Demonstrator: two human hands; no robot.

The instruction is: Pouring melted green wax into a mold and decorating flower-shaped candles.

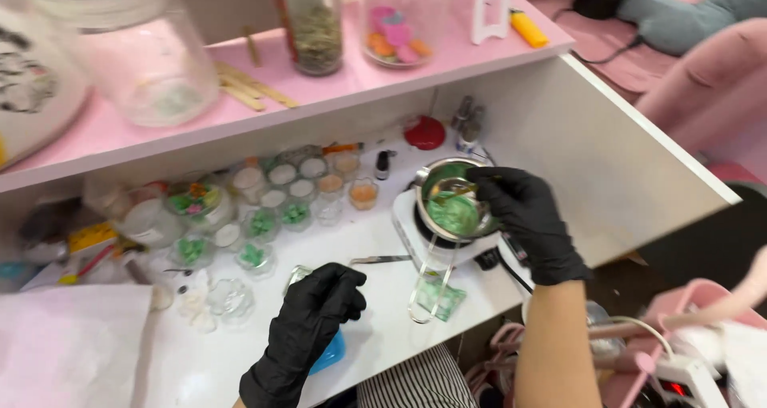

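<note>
Small metal pot (pixel 453 204) of melted green wax on white heater (pixel 415 244), right hand (pixel 523 216) fingers grasping its rim; left hand (pixel 311 320) clenched on desk (pixel 375 328); small glass cups (pixel 276 208) partly filled.

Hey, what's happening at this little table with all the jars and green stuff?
A person in black gloves works at a white table. The right hand is at a small metal pot of green liquid sitting on a white hot plate. The left hand rests near the table's front edge over something blue. Small glass jars, some with green pieces, and tweezers lie nearby.
</note>
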